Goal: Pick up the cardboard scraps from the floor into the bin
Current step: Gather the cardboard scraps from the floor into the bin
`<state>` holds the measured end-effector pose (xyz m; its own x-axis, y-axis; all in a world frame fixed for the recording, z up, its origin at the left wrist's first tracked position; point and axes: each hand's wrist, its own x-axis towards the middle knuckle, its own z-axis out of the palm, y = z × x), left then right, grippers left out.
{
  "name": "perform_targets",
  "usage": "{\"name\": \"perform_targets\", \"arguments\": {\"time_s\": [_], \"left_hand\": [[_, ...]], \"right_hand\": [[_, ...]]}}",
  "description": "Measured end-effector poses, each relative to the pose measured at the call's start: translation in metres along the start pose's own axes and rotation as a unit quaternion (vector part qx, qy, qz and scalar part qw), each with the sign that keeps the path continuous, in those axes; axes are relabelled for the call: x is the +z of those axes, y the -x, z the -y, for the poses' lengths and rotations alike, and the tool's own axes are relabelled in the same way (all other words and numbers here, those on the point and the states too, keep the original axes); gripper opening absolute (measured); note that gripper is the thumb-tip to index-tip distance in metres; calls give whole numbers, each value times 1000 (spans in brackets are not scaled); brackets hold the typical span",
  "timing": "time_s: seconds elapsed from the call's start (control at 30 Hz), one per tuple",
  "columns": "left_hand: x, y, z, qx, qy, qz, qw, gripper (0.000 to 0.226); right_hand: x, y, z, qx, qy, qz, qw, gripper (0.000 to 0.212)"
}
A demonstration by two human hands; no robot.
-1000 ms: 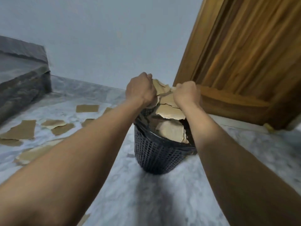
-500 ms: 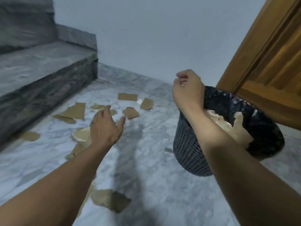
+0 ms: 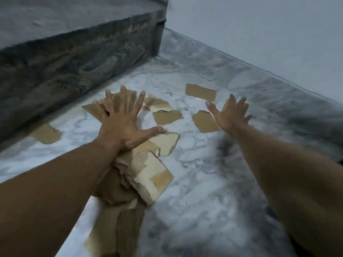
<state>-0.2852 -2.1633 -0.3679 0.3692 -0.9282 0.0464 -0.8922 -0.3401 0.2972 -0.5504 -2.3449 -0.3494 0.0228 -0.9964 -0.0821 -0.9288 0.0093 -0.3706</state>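
Fingers (image 3: 123, 97) spread on both hands above flat-lying cardboard scraps (image 3: 200, 92), none gripped.

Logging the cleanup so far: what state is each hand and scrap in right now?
Left hand: open, fingers spread, over the scrap pile.
Right hand: open, empty.
Scrap pile: on the floor, overlapping.
Rectangular scrap: flat on the floor, near the wall.
Scrap by the step: flat, untouched.

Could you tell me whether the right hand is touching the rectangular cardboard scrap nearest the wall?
Apart. In the head view, bare marble floor shows between the right hand and the rectangular scrap.
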Motion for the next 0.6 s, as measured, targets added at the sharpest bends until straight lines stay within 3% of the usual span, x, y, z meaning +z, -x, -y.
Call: {"name": "perform_targets", "arguments": {"time_s": [0.07, 0.23, 0.33, 0.6], "left_hand": [[13, -3, 6, -26, 25, 46, 998, 113], [10, -5, 3, -32, -33, 79, 996, 109], [8, -2, 4, -37, -47, 91, 994, 107], [-5, 46, -10, -19, -52, 108, 993, 73]], "right_hand": [[12, -25, 9, -16, 11, 27, 999, 111], [30, -32, 67, -61, 92, 111, 988, 91], [37, -5, 89, -118, 125, 158, 972, 93], [21, 107, 55, -173, 63, 210, 960, 88]]}}
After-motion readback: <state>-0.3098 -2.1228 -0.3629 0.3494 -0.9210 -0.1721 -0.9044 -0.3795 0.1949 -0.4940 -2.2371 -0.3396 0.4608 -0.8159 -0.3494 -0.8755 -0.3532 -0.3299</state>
